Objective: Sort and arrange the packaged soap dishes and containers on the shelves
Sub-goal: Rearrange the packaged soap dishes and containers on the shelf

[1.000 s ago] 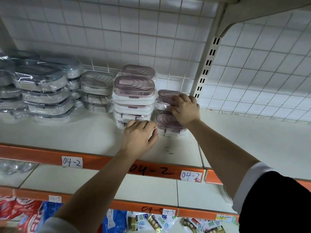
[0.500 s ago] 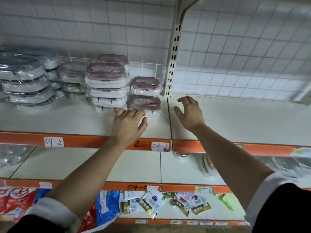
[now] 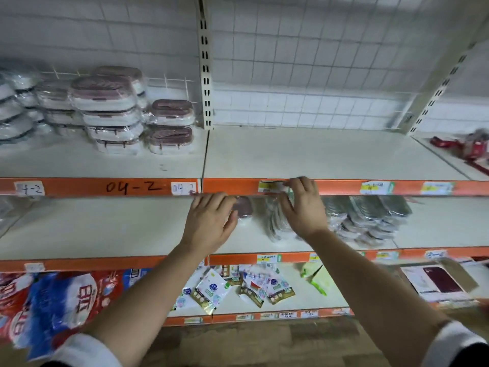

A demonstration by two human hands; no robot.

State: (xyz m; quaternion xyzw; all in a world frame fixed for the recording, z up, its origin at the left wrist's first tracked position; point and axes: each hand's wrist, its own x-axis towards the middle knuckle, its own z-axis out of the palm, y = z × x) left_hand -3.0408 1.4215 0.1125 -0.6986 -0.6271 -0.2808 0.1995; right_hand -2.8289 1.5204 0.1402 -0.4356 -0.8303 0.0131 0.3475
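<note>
Upper left, stacked soap dishes (image 3: pixel 169 127) lie lengthwise left-right, with open shelf (image 3: pixel 317 154) to their right. Centre: left hand (image 3: pixel 211 221) flat-fingered, holding nothing; right hand (image 3: pixel 304 210), grip unclear.

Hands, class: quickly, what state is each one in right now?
Left hand: open, fingers straight, beside a pink-topped packaged soap dish.
Right hand: open, holding nothing.

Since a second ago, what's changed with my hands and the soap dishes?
Both hands left the pink soap dish stacks on shelf 04-2 and dropped to the shelf below: left hand beside a pink packaged dish, right hand over wrapped packages. The stacks stayed put.
</note>
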